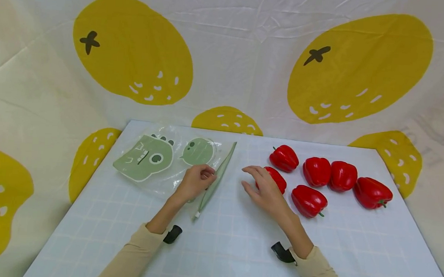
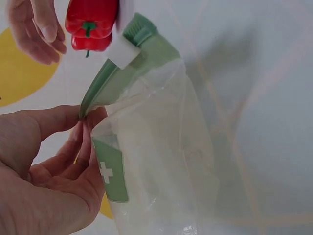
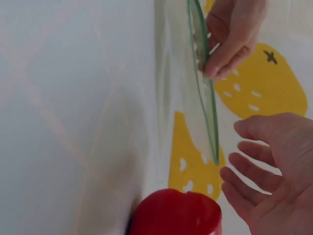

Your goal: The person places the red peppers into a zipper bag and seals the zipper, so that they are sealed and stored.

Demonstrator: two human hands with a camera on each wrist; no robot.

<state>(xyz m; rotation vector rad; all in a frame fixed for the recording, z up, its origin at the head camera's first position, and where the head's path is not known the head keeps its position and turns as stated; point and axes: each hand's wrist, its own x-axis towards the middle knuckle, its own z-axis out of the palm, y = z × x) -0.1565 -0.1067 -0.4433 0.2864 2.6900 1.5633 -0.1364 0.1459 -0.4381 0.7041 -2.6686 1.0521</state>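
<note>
**Left hand pinches the zip bag's edge, right hand open beside a pepper**

The clear zip bag (image 1: 167, 162), printed with green cartoon faces, lies flat on the left part of the table (image 1: 215, 240). The left hand (image 1: 195, 181) pinches its green zipper strip (image 1: 218, 176) between thumb and fingers, lifting that edge. Just right of it, the right hand (image 1: 264, 190) hovers with fingers spread and relaxed, holding nothing, next to the nearest red pepper (image 1: 276, 178). Five more red peppers (image 1: 330, 175) lie farther right. A yellow-fruit cloth (image 1: 135, 52) hangs behind.
</note>
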